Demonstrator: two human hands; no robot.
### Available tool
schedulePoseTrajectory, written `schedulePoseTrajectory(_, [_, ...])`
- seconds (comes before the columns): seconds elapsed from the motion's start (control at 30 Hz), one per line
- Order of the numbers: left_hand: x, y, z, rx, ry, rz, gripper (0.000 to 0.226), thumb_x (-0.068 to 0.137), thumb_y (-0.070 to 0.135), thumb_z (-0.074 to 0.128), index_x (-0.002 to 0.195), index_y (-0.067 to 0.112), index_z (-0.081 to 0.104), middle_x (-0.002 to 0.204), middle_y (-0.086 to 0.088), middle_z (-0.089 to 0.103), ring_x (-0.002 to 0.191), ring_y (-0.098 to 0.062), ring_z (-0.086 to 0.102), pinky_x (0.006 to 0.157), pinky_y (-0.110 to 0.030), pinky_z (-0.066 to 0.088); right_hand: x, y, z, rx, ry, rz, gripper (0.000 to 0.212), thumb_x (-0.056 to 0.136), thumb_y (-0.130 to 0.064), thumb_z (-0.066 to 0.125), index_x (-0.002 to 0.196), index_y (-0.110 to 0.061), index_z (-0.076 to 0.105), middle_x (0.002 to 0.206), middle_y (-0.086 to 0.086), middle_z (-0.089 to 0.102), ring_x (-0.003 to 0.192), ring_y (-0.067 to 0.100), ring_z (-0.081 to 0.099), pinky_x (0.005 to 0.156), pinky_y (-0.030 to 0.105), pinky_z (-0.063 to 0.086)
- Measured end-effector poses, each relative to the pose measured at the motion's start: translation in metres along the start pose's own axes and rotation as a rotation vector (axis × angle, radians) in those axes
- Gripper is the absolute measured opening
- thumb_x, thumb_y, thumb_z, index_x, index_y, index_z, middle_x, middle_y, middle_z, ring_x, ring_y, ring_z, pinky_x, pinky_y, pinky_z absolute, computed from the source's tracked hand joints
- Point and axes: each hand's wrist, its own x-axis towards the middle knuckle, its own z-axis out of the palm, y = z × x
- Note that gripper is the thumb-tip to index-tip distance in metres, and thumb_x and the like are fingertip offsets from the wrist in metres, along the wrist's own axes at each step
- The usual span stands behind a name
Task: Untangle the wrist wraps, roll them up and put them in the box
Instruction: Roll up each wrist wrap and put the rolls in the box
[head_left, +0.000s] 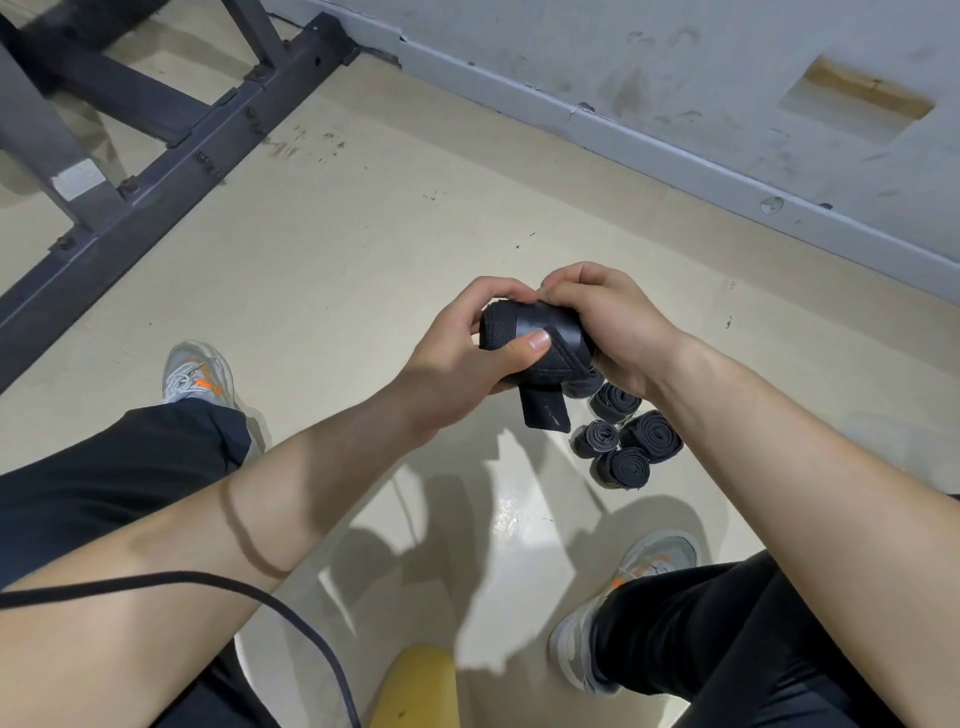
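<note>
Between the knees, a little above the floor, both hands hold one black wrap that is almost fully rolled. The left grip is curled round the roll, and its thumb presses flat on the outer layer. The right grip is closed round the other end, with the fingers bent over the top edge. A short tail hangs free under the roll and is not yet wound in. Several finished rolls lie close together on the floor, just under the right hand. The box is not in view.

The main danger, I think, is at the thumb. If it lifts before the tail is wound and fixed, the outer layer can spring open and the roll becomes loose. Uneven pressure from the two hands can also push the inner turns out sideways, so that the roll becomes a cone.

If the roll slips, it falls onto the finished rolls and may knock them apart; whether those are fastened I cannot tell. A black cable lies across the left forearm and could catch when the arm reaches for the box.
</note>
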Motion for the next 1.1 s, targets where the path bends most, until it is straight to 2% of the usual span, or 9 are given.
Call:
schedulePoseTrajectory(0.1, [0.004, -0.002, -0.003, -0.084, 0.035, -0.072, 0.036, 0.093, 0.018, 0.077, 0.126, 0.023, 0.063, 0.118, -0.005, 0.066, 0.099, -0.015, 0.07, 0.079, -0.032, 0.061, 0.004, 0.004, -0.001, -0.01, 0.09, -0.033, 0.004, 0.09, -0.025, 0.067, 0.09, -0.021, 0.065, 0.086, 0.0, 0.068, 0.072, 0.019, 0.063, 0.074, 0.037, 0.049])
schedulePoseTrajectory(0.23, [0.016, 0.005, -0.013, -0.277, 0.189, -0.191, 0.031, 0.096, 0.024, 0.071, 0.126, 0.021, 0.065, 0.113, -0.001, 0.067, 0.094, -0.016, 0.073, 0.084, -0.038, 0.063, 0.001, 0.0, -0.002, -0.278, 0.299, -0.393, 0.009, 0.091, -0.024, 0.058, 0.089, -0.03, 0.066, 0.094, -0.012, 0.066, 0.086, 0.008, 0.061, 0.082, 0.028, 0.048])
schedulePoseTrajectory(0.3, [0.021, 0.008, -0.023, -0.365, 0.247, -0.235, 0.025, 0.098, 0.024, 0.069, 0.122, 0.018, 0.068, 0.105, -0.001, 0.07, 0.092, -0.015, 0.074, 0.087, -0.042, 0.063, -0.009, -0.009, -0.002, -0.383, 0.224, -0.565, 0.018, 0.088, -0.014, 0.056, 0.09, -0.028, 0.066, 0.098, -0.009, 0.066, 0.084, 0.003, 0.057, 0.078, 0.021, 0.043])
schedulePoseTrajectory(0.4, [0.025, 0.008, -0.034, -0.424, 0.267, -0.27, 0.026, 0.1, 0.027, 0.066, 0.123, 0.015, 0.069, 0.093, -0.001, 0.078, 0.097, -0.02, 0.075, 0.085, -0.038, 0.064, -0.023, -0.015, 0.0, -0.633, -0.07, -0.671, 0.03, 0.077, -0.02, 0.059, 0.106, -0.025, 0.068, 0.108, -0.005, 0.059, 0.094, 0.006, 0.053, 0.082, 0.015, 0.041])
schedulePoseTrajectory(0.53, [0.025, 0.006, -0.041, -0.45, 0.276, -0.294, 0.018, 0.101, 0.031, 0.065, 0.105, 0.015, 0.073, 0.087, -0.004, 0.079, 0.109, -0.028, 0.073, 0.093, -0.042, 0.061, -0.02, 0.001, 0.001, -1.067, -0.16, -0.776, 0.041, 0.079, -0.028, 0.075, 0.119, -0.027, 0.063, 0.116, -0.006, 0.051, 0.108, 0.019, 0.049, 0.093, 0.032, 0.044])
schedulePoseTrajectory(0.6, [0.026, 0.006, -0.042, -0.481, 0.29, -0.304, 0.021, 0.1, 0.031, 0.067, 0.103, 0.012, 0.073, 0.1, -0.012, 0.078, 0.113, -0.032, 0.072, 0.098, -0.048, 0.058, -0.016, 0.006, 0.003, -1.088, -0.092, -0.875, 0.021, 0.085, -0.02, 0.075, 0.105, -0.025, 0.069, 0.108, -0.005, 0.056, 0.1, 0.024, 0.053, 0.085, 0.043, 0.05])
schedulePoseTrajectory(0.67, [0.026, 0.007, -0.042, -0.514, 0.301, -0.304, 0.025, 0.099, 0.031, 0.068, 0.108, 0.008, 0.073, 0.11, -0.018, 0.076, 0.112, -0.035, 0.072, 0.098, -0.053, 0.058, -0.014, 0.007, 0.004, -1.083, -0.064, -0.957, 0.01, 0.088, -0.015, 0.074, 0.094, -0.023, 0.072, 0.097, -0.005, 0.062, 0.092, 0.025, 0.057, 0.075, 0.043, 0.052])
schedulePoseTrajectory(0.87, [0.019, 0.006, -0.024, -0.385, 0.285, -0.231, 0.034, 0.1, 0.032, 0.067, 0.125, 0.009, 0.068, 0.103, -0.011, 0.073, 0.085, -0.027, 0.072, 0.084, -0.045, 0.064, -0.019, 0.002, 0.007, -1.119, -0.001, -1.157, 0.01, 0.09, -0.009, 0.067, 0.093, -0.015, 0.075, 0.088, 0.003, 0.067, 0.08, 0.03, 0.059, 0.067, 0.038, 0.05])
schedulePoseTrajectory(1.1, [0.014, 0.0, -0.013, -0.41, 0.277, -0.241, 0.044, 0.095, 0.031, 0.073, 0.134, 0.015, 0.06, 0.109, -0.003, 0.071, 0.088, -0.023, 0.078, 0.083, -0.038, 0.064, -0.023, -0.002, 0.006, -0.856, 0.087, -0.99, 0.003, 0.085, -0.017, 0.076, 0.085, -0.015, 0.074, 0.076, -0.001, 0.066, 0.071, 0.02, 0.059, 0.067, 0.042, 0.051])
